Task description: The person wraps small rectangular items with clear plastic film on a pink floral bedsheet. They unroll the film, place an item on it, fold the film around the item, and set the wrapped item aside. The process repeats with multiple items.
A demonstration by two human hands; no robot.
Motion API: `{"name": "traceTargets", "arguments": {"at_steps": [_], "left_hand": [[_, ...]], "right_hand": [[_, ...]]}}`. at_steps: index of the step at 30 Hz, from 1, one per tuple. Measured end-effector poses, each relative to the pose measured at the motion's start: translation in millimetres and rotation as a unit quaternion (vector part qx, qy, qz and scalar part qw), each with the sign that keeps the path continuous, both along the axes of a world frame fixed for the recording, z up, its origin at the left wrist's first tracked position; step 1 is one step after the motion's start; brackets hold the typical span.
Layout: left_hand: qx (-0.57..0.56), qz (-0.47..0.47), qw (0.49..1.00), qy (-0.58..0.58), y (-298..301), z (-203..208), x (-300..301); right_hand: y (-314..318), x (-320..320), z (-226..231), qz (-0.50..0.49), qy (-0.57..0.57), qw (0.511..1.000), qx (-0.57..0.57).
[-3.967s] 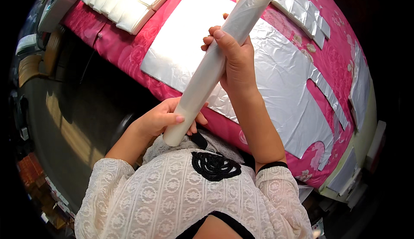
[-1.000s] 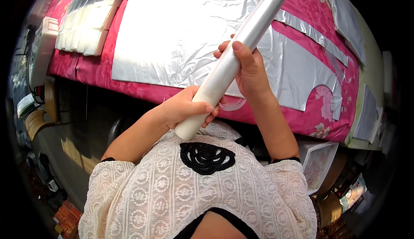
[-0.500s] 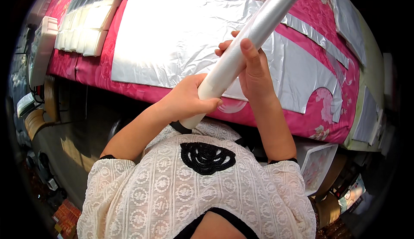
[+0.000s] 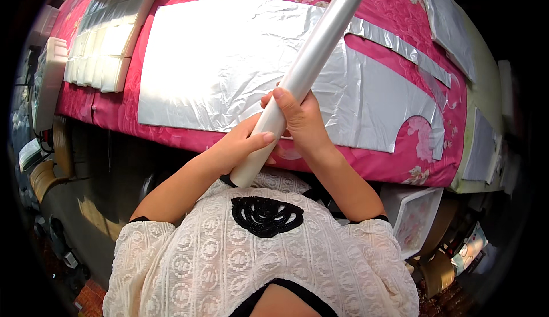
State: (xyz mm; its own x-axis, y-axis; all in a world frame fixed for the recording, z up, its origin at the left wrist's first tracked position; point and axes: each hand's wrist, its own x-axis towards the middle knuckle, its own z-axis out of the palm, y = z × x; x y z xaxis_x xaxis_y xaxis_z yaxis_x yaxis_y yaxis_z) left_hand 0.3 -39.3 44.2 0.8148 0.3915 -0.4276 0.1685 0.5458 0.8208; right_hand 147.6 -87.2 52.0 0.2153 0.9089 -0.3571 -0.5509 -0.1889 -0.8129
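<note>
A long roll of whitish, shiny plastic film [image 4: 320, 42] is held diagonally before me, its lower end near my waist and its upper end leaning to the far right. Around its lower part my left hand [image 4: 243, 142] is closed. Just above, my right hand [image 4: 297, 114] grips the roll, thumb lying along its top side. Beneath the roll a large silvery-white plastic sheet [image 4: 194, 60] lies spread on the table, wrinkled in its middle, with a curved cutout at its right end.
A pink flowered cloth [image 4: 366, 165] covers the table. Stacked white packets [image 4: 106, 48] lie at the far left, and folded silvery sheets [image 4: 446, 25] at the far right. A narrow film strip [image 4: 400, 48] lies beyond the sheet. Below the table's right side stands a white plastic bin [image 4: 420, 220].
The roll has swung more upright, its upper end shifting left. My right hand has come down along it, close to my left hand. The view has shifted slightly.
</note>
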Motion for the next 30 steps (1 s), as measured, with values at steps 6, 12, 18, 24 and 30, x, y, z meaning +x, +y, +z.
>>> {"name": "traceTargets", "arguments": {"at_steps": [6,12,18,24,30], "left_hand": [[0.035,0.025,0.996,0.084,5.1,-19.0,-15.3],[-0.113,-0.066,0.982,0.139,8.9,-27.4,-64.8],[-0.154,-0.057,0.97,0.177,-0.9,-32.4,-105.0],[-0.151,-0.057,0.972,0.168,-3.2,-31.6,-110.4],[-0.136,-0.061,0.978,0.147,-1.4,-29.9,-111.4]], "right_hand": [[7.7,-20.3,-43.5,0.009,-0.071,0.997,0.001],[54.2,57.8,-40.3,-0.088,-0.003,0.996,0.01],[67.1,130.4,-39.1,-0.061,-0.255,0.963,-0.062],[72.6,125.7,-39.6,0.098,-0.256,0.956,-0.1],[82.8,119.7,-34.1,0.196,-0.261,0.935,-0.139]]}}
